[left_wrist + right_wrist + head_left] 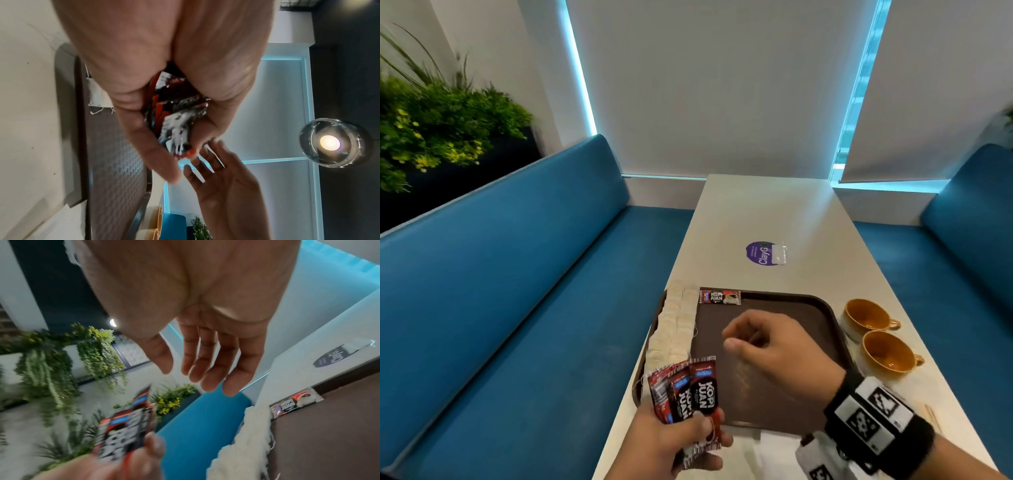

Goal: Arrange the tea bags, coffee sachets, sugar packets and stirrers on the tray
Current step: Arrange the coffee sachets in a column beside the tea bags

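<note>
A brown tray [808, 305] sits on the pale worktop [767, 212], close to the near edge. Two rows of tea bags [676, 325] run along the tray's left side, from far to near. One coffee sachet [720, 296] lies flat at the tray's far edge, just right of the tea bags.

The left hand [671, 442] is at the near left corner of the tray and grips a fanned bundle of coffee sachets [685, 390], thumb pressed over their lower ends, fingers curled behind them. In the left wrist view the same bundle is clamped between thumb and fingers.

The right hand [774, 349] hovers above the middle of the tray and holds nothing. Its fingers [207, 356] are loosely extended and relaxed in the right wrist view, pointing towards the bundle.

Two yellow-lined cups [876, 335] stand on the worktop just right of the tray, one behind the other. Farther along the worktop a small clear packet [779, 254] lies on a round purple sticker [756, 253]. Thin wooden stirrers [933, 416] lie on the worktop at the near right.
</note>
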